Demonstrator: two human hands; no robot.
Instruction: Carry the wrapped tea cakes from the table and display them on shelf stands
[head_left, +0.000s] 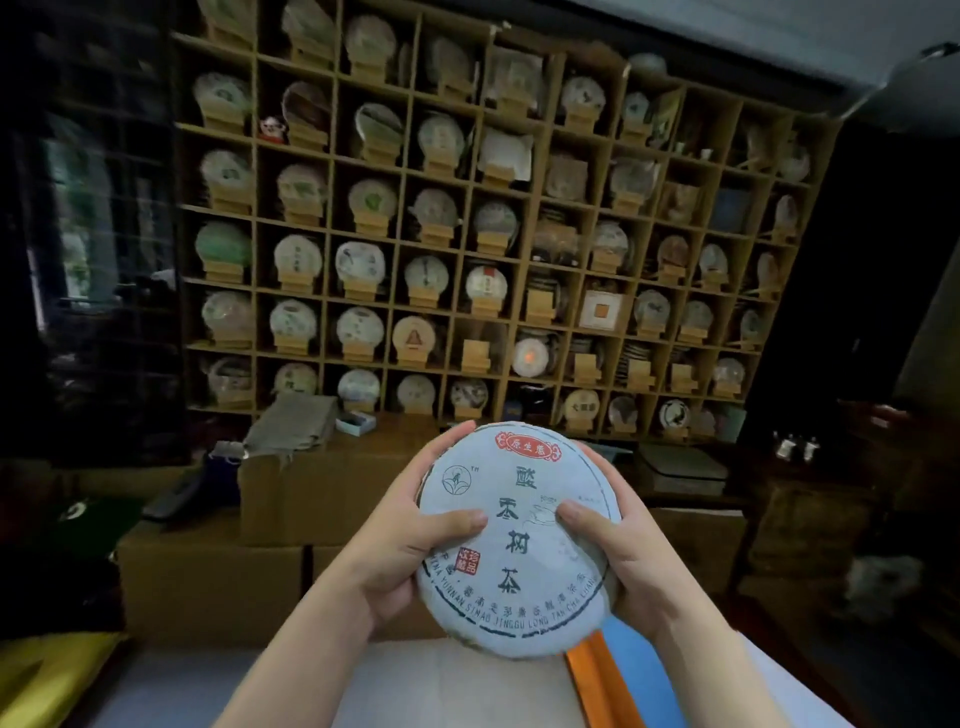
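A round tea cake (519, 561) in pale paper with dark characters and a red label sits upright between both hands, its printed face toward me. My left hand (410, 540) grips its left edge, thumb across the face. My right hand (618, 551) grips the right edge, thumb pressed on the face too. Ahead stands a tall wooden grid shelf (467, 208) with several wrapped cakes on small wooden stands. A few stands hold no cake, such as one (476, 356) in a lower middle cubby.
Cardboard boxes (322, 493) are stacked below the shelf, with folded grey cloth (293, 423) on top. A white surface (457, 686) with an orange strip (592, 670) lies under my arms. Dark furniture stands at right (810, 519), and a yellow cushion (47, 675) at lower left.
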